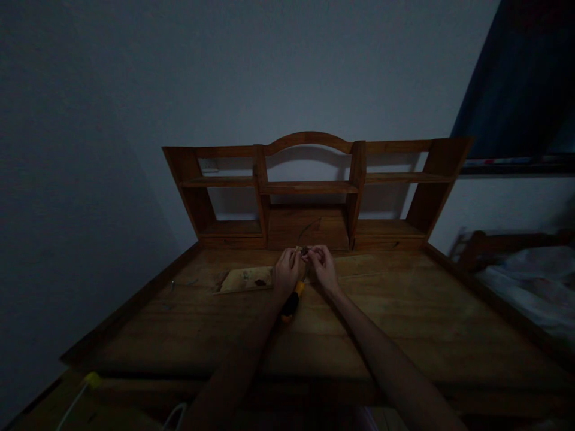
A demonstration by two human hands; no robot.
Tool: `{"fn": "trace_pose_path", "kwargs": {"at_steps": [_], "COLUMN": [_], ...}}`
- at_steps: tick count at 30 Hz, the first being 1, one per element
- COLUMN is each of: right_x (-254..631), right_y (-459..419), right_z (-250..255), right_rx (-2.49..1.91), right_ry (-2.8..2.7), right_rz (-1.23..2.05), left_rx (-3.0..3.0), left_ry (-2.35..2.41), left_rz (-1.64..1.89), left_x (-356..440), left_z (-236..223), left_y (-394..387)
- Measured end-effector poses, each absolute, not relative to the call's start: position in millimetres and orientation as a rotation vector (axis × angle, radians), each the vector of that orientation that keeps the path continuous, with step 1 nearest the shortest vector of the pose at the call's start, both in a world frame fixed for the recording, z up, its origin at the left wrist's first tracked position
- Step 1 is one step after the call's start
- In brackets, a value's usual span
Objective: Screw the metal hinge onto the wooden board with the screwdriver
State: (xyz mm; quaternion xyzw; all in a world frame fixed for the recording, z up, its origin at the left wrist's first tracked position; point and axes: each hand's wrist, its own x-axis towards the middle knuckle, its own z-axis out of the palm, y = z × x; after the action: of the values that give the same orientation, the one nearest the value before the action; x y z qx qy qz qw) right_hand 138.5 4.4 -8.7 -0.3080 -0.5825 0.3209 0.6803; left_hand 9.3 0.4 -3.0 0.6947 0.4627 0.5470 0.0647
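Both my hands meet above the desk top, near its back, with fingertips pinched around a small dark piece too small and dim to name. My left hand grips it from the left, and my right hand from the right. A screwdriver with a black and yellow handle lies beside my left wrist, its shaft pointing toward the hands. Left of my left hand is a flat pale wooden piece with dark marks. A thin dark curved line shows above the fingers; I cannot tell what it is.
A wooden shelf unit stands along the back of the desk. A small upright metal bit sits at the left. Bottom left are a yellow object and a white cord. At right lies whitish bedding. The room is dim.
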Motion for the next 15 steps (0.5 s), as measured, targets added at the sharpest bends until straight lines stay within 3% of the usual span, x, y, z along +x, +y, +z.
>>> {"fn": "trace_pose_path", "kwargs": {"at_steps": [15], "right_x": [137.4], "right_y": [-4.0], "right_z": [-4.7], "right_rx": [-0.624], "right_ry": [-1.270], "right_rz": [0.710], "left_rx": [1.920], "left_ry": [1.451], "left_rz": [1.668], "left_x": [7.4], "left_z": [-8.0], "left_y": [5.6]}}
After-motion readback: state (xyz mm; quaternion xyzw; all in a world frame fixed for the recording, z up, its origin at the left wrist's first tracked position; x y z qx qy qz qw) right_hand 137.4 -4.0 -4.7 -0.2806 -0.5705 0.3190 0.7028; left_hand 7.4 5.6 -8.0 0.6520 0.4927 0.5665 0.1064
